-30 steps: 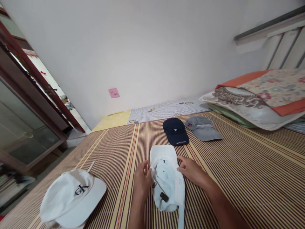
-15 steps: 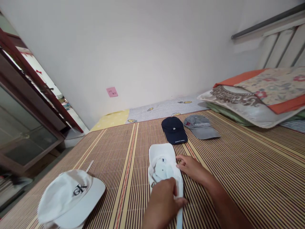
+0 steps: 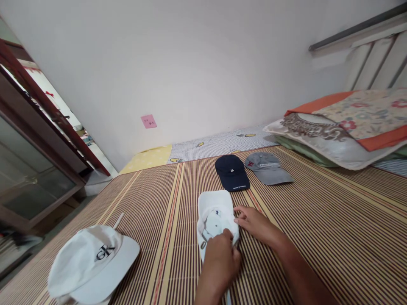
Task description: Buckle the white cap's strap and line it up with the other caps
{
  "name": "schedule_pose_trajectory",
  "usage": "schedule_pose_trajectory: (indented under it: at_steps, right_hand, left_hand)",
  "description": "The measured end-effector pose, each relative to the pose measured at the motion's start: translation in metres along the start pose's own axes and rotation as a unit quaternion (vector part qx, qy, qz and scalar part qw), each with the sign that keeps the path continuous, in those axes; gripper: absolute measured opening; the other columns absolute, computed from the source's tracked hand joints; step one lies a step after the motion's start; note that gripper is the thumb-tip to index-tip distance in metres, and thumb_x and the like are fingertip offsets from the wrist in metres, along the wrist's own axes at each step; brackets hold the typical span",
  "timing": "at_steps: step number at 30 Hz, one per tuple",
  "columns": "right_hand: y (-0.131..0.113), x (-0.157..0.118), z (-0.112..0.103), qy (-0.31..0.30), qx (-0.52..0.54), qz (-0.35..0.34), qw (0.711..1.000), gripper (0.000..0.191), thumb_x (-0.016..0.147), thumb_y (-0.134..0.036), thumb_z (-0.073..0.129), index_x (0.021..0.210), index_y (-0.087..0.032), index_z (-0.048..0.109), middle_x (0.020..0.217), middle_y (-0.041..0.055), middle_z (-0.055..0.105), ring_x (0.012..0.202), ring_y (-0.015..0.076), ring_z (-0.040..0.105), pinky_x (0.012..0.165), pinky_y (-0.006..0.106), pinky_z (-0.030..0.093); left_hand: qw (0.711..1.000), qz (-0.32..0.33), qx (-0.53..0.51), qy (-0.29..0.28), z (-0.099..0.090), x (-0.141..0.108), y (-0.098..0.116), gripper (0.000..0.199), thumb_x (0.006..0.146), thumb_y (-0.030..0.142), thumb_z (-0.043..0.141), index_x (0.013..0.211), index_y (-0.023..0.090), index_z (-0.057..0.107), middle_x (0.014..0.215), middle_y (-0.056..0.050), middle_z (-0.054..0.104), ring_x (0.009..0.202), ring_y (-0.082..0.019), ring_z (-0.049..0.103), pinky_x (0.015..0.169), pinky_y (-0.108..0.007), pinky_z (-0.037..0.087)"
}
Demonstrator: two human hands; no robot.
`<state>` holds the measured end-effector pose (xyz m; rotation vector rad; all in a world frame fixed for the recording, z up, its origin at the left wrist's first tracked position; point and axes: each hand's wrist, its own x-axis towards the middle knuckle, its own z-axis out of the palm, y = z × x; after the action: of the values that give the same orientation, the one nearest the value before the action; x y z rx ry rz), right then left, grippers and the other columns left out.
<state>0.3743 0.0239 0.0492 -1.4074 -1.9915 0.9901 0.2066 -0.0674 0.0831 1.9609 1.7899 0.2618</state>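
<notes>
A white baseball cap (image 3: 213, 201) lies upside down on the striped mat, its brim pointing away from me and its pale inside showing. My left hand (image 3: 221, 256) is closed on the cap's near right edge, fingers bent over the rim; a strip of pale strap shows below the hand. At the right side, my right hand (image 3: 256, 222) has its fingertips against the cap's edge, with fingers stretched and a little apart. The near part of the cap is hidden under my left hand.
A white cap with black letters (image 3: 92, 262) sits at the left front. Beyond the held cap are a navy cap (image 3: 232, 171) and a grey cap (image 3: 269, 168), side by side. Stacked pillows (image 3: 330, 140) lie at the right, against the wall. The striped mat (image 3: 152, 220) covers the bed.
My left hand has moved slightly up, and the cap's near right edge and strap have been drawn inward under it. My right hand has stayed almost still.
</notes>
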Motion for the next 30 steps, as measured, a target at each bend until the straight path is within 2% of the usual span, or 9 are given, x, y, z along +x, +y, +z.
schedule_pose_trajectory:
  at_steps: [5,7,9,13,16,18,22,26,30]
  right_hand:
    - [0.001,-0.001,0.001,-0.002,-0.002,-0.013,1.0,0.037,0.092,-0.027,0.061,0.124,-0.011,0.066,0.102,0.0136,0.079,0.096,0.0266,0.073,0.084,0.035,0.049]
    - [0.001,-0.001,0.002,-0.007,-0.007,-0.01,1.0,0.034,0.092,-0.027,0.061,0.121,-0.012,0.067,0.1,0.0124,0.079,0.094,0.0265,0.073,0.083,0.035,0.048]
    - [0.0,-0.001,0.002,-0.008,-0.016,-0.007,1.0,0.03,0.092,-0.026,0.061,0.118,-0.013,0.068,0.097,0.0115,0.079,0.092,0.0261,0.073,0.081,0.035,0.047]
    - [-0.009,-0.003,0.001,0.035,-0.047,0.006,0.998,0.028,0.092,-0.024,0.061,0.117,-0.014,0.068,0.097,0.011,0.077,0.091,0.0257,0.072,0.08,0.035,0.047]
    - [-0.023,-0.009,-0.001,0.057,-0.019,-0.024,0.998,0.03,0.095,-0.026,0.058,0.121,-0.016,0.067,0.109,0.0129,0.076,0.099,0.0257,0.071,0.085,0.035,0.048]
    - [-0.037,-0.017,-0.002,0.017,0.029,-0.061,0.998,0.032,0.095,-0.027,0.057,0.123,-0.018,0.069,0.112,0.0114,0.077,0.098,0.0239,0.071,0.084,0.033,0.049]
    - [-0.057,-0.03,-0.003,-0.082,0.057,-0.099,0.99,0.025,0.091,-0.027,0.062,0.11,-0.02,0.076,0.095,0.0047,0.077,0.081,0.0193,0.067,0.071,0.029,0.045]
    - [-0.052,-0.03,-0.005,-0.09,0.066,-0.09,0.99,0.019,0.083,-0.026,0.069,0.098,-0.02,0.077,0.084,0.0024,0.074,0.074,0.0181,0.063,0.065,0.028,0.043]
    - [-0.042,-0.027,-0.007,-0.089,0.026,-0.067,0.993,0.012,0.076,-0.02,0.07,0.085,-0.02,0.077,0.083,0.0018,0.073,0.072,0.0176,0.062,0.064,0.028,0.041]
  left_hand:
    - [0.999,-0.017,-0.031,0.025,-0.021,-0.007,-0.024,0.004,0.078,0.021,0.059,0.079,0.023,0.062,0.082,-0.007,0.07,0.079,-0.026,0.063,0.068,-0.035,0.035]
    - [0.999,-0.022,-0.042,0.021,-0.025,-0.009,-0.034,0.006,0.073,0.017,0.061,0.073,0.023,0.058,0.075,-0.003,0.065,0.073,-0.022,0.06,0.065,-0.033,0.034]
    - [0.993,-0.022,-0.113,-0.013,-0.027,-0.01,-0.044,0.01,0.07,0.015,0.06,0.073,0.023,0.056,0.071,0.0,0.061,0.065,-0.019,0.06,0.06,-0.031,0.036]
    - [0.93,-0.009,-0.353,-0.106,-0.027,-0.007,-0.061,0.01,0.073,0.021,0.061,0.08,0.023,0.054,0.077,0.003,0.061,0.047,-0.012,0.059,0.046,-0.026,0.038]
    - [0.89,0.031,-0.434,-0.135,-0.025,-0.003,-0.067,0.015,0.076,0.029,0.067,0.081,0.021,0.056,0.073,0.004,0.062,0.044,-0.009,0.057,0.047,-0.024,0.039]
    - [0.875,0.039,-0.46,-0.142,-0.025,-0.002,-0.067,0.022,0.076,0.034,0.073,0.081,0.019,0.059,0.066,0.005,0.061,0.044,-0.009,0.056,0.049,-0.024,0.042]
    - [0.86,0.06,-0.492,-0.121,-0.028,-0.001,-0.062,0.032,0.077,0.043,0.078,0.086,0.017,0.062,0.061,0.003,0.065,0.048,-0.011,0.059,0.054,-0.024,0.042]
    - [0.855,0.082,-0.506,-0.077,-0.036,-0.002,-0.06,0.039,0.087,0.054,0.068,0.096,0.016,0.067,0.07,-0.003,0.071,0.059,-0.014,0.062,0.06,-0.027,0.045]
    - [0.898,0.057,-0.435,0.034,-0.035,0.002,-0.071,0.028,0.089,0.046,0.063,0.093,0.018,0.068,0.083,-0.003,0.068,0.064,-0.013,0.055,0.063,-0.028,0.044]
